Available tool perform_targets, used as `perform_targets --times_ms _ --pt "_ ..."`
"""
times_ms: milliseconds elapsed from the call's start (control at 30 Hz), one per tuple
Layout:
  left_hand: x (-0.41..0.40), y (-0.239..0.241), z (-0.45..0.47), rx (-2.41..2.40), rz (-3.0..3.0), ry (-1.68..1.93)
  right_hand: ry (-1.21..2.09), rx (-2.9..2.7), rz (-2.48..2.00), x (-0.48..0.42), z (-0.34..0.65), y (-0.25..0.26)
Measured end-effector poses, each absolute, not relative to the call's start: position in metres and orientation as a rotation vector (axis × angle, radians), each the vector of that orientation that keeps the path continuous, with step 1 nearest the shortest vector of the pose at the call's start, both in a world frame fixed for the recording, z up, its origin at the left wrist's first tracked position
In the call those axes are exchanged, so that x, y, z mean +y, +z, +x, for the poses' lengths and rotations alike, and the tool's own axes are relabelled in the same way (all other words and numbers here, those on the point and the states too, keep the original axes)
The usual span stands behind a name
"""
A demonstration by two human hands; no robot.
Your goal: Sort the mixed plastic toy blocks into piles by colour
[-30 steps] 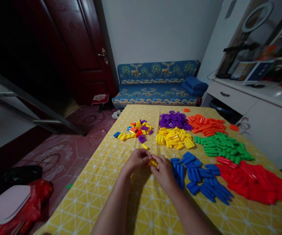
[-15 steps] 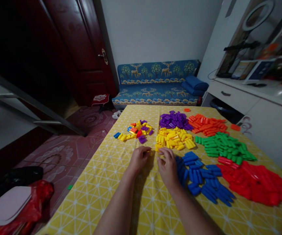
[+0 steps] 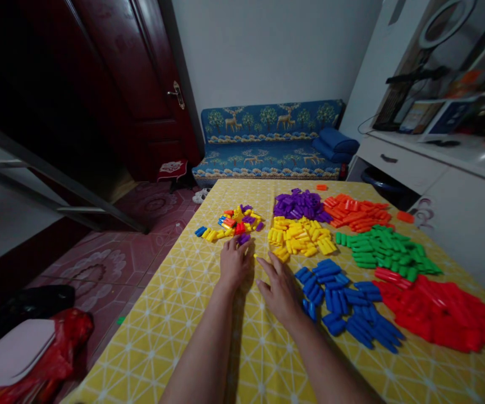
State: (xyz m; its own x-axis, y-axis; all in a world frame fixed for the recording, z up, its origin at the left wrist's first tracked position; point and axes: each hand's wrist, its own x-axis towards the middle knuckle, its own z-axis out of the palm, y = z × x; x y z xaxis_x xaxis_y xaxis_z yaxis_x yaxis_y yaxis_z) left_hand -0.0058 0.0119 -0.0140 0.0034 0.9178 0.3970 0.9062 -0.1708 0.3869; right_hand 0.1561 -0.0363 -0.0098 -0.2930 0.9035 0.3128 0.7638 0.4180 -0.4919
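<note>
In the head view my left hand [image 3: 234,266] reaches over the near edge of a small mixed pile, its fingertips at a purple plastic piece [image 3: 243,239]; whether they touch it is unclear. My right hand [image 3: 280,289] hovers low over the cloth with fingers apart. A small yellow piece [image 3: 256,256] lies by its index fingertip. Just beyond the right hand is a heap of short yellow tube-like pieces [image 3: 301,235], with one yellow cluster [image 3: 282,255] nearest the fingers. To its right spreads a group of blue pieces [image 3: 337,300].
Purple [image 3: 299,205], orange [image 3: 356,212], green [image 3: 389,252] and red [image 3: 444,314] heaps cover the table's right side. The mixed pile [image 3: 238,220] sits left of centre on the yellow patterned tablecloth [image 3: 162,331]. A blue sofa [image 3: 263,151] stands beyond the table; a white cabinet [image 3: 457,202] is right.
My left hand has moved forward to the purple piece at the mixed pile. My right hand's fingers have opened out and shifted slightly left, showing more blue pieces and the yellow cluster.
</note>
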Motion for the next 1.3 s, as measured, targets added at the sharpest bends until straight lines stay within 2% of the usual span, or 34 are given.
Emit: perform_targets --times_ms 133,333,400,867,1133,1300 --pt "0.011 -0.013 -0.006 2.037 2.137 0.952 0.303 -2.240 -1.359 -0.040 0.155 -0.008" --pt "0.012 -0.019 -0.005 1.756 1.684 1.432 0.336 -2.118 -1.358 -0.037 0.155 -0.005" --pt "0.011 -0.018 -0.003 1.627 1.556 1.494 0.346 -2.061 -1.378 -0.038 0.157 -0.002" --pt "0.006 -0.011 0.000 1.685 1.575 1.385 0.155 -1.936 -1.490 -0.028 0.171 -0.014" --pt "0.005 -0.010 0.001 1.479 1.576 1.420 0.227 -2.031 -1.502 -0.026 0.174 -0.007" --pt "-0.001 -0.004 0.008 1.266 1.533 1.309 0.289 -1.978 -1.360 -0.025 0.168 -0.013"
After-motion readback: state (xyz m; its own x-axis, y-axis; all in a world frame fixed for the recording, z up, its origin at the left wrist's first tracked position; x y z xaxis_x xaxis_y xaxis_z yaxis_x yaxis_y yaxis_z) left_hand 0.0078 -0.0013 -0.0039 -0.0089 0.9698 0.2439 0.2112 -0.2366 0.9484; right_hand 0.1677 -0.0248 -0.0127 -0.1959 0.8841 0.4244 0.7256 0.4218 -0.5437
